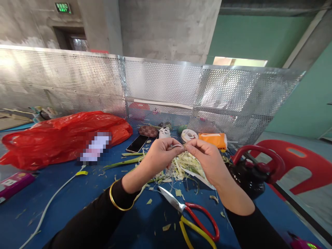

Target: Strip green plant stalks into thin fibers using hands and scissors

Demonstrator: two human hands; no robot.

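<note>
My left hand (164, 152) and my right hand (204, 157) meet above the middle of the blue table, thumbs and forefingers pinched close together. What they pinch is too small to make out. Beneath them lies a heap of pale green and white plant shreds (185, 164), partly hidden by the hands. Nearer to me rest scissors (178, 204) with one red and one yellow handle, apart from both hands. Just beyond the fingertips stands a white roll of tape or ribbon (188, 135). Long green stalks (124, 162) lie left of the heap.
A red plastic bag (64, 135) fills the back left, with a phone (137, 143) and a checkered case (148, 131) beside it. An orange packet (213, 140) sits behind my right hand. A dark kettle (247, 178) with a red handle stands at right, near a red chair (306, 162).
</note>
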